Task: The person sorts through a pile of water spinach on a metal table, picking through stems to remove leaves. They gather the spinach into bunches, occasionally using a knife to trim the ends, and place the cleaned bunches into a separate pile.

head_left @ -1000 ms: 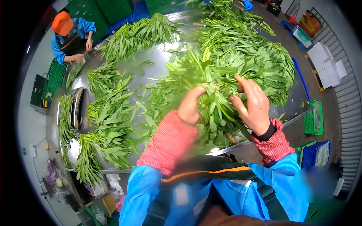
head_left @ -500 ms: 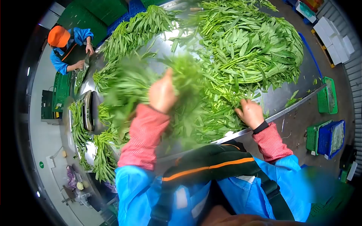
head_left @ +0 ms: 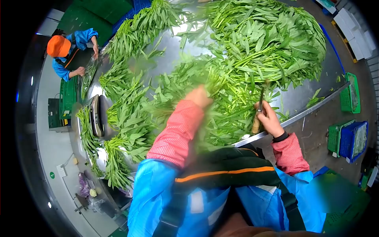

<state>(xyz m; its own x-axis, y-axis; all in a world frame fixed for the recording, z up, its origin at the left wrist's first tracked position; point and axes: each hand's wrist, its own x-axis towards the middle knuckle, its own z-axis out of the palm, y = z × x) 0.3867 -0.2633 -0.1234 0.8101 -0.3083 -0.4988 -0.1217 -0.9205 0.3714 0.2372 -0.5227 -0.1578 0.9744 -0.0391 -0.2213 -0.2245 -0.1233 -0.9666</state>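
My left hand (head_left: 199,96) is closed round the stem end of a bunch of leafy greens (head_left: 215,81), slightly blurred, over the metal table (head_left: 169,47). My right hand (head_left: 270,118), near the table's front edge, grips a knife (head_left: 256,123) with a wooden handle, its dark blade pointing up and away from me. Loose leaves and cut stems (head_left: 237,112) lie between my hands. A large heap of greens (head_left: 272,47) rises beyond the knife.
Bunches (head_left: 132,114) line the table's left side beside a scale (head_left: 96,116). A co-worker (head_left: 65,51) in an orange cap handles a clear bag at the far left. Green (head_left: 350,94) and blue crates (head_left: 353,140) stand on the floor at right.
My left hand has moved right, with greens in it. In my right hand the knife now shows, blade raised. More bunches are visible at left where blurred greens were.
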